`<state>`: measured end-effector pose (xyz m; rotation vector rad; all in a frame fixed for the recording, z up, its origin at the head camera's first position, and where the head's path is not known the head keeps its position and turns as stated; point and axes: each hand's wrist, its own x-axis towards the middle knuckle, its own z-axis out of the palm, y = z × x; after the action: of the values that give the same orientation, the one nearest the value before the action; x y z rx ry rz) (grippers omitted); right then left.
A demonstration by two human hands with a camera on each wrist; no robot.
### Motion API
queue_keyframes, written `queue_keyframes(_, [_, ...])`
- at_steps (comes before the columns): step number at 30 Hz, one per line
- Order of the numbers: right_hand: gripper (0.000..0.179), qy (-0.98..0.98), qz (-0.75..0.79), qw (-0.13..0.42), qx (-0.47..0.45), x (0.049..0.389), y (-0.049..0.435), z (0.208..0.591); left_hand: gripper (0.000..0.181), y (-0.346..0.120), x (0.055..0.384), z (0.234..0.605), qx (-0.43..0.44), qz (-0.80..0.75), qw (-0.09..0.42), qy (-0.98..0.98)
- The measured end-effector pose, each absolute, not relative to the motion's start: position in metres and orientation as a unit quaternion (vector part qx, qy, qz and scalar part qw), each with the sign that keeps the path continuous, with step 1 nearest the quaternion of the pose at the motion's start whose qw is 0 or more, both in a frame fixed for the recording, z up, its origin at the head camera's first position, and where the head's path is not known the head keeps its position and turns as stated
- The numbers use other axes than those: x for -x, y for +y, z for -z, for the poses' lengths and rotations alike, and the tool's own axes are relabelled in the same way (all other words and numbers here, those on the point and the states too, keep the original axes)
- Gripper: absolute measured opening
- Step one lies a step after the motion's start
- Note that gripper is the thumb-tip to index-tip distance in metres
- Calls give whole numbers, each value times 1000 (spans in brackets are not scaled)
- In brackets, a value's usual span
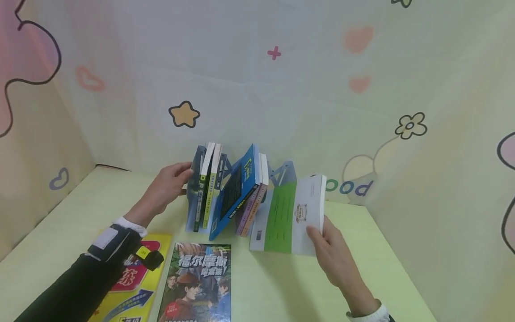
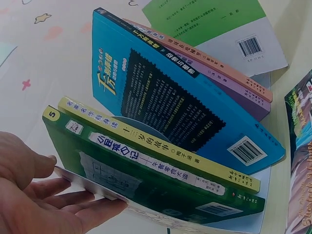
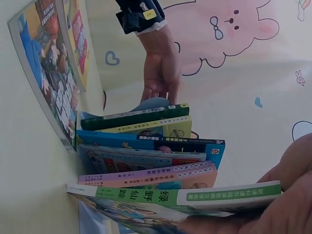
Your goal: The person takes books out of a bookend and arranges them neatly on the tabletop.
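Note:
My right hand grips a white-and-green book by its edge, thumb in front, at the right end of the row. In the right wrist view its green-and-white spine shows next to the orange-spined book. My left hand touches the outer side of the blue-grey book rack's left end panel, fingers extended. Within the rack, a dark green book and a yellow-spined book stand together. A blue book leans right against purple- and orange-spined books.
A comic-style book lies flat in front of the rack. Left of it, a yellow book lies partly under my left forearm. A patterned cloth hangs behind the pale yellow table.

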<state>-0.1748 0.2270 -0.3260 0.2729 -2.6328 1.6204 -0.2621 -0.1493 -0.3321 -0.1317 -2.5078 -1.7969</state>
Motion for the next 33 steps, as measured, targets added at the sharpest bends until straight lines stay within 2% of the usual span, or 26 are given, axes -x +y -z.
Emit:
queue_keyframes(8, [41,-841,-535,24,-70,165,232,327,55,-154,263,335,50,577,20,-815])
queue_keyframes(16, [37,-832,-553,-3,-42,148,240,320,56,-157,265,336,63,565,22,-822])
queue_keyframes(22, [38,-837,-545,-9,-45,139,246,312,56,-157,264,336,59,564,43,-823])
queue_keyframes(26, [39,-832,-552,-21,-49,137,249,309,56,-156,258,335,41,555,92,-826])
queue_keyframes(33, [40,-810,-583,-48,-53,133,252,306,49,-135,225,330,24,455,255,-853])
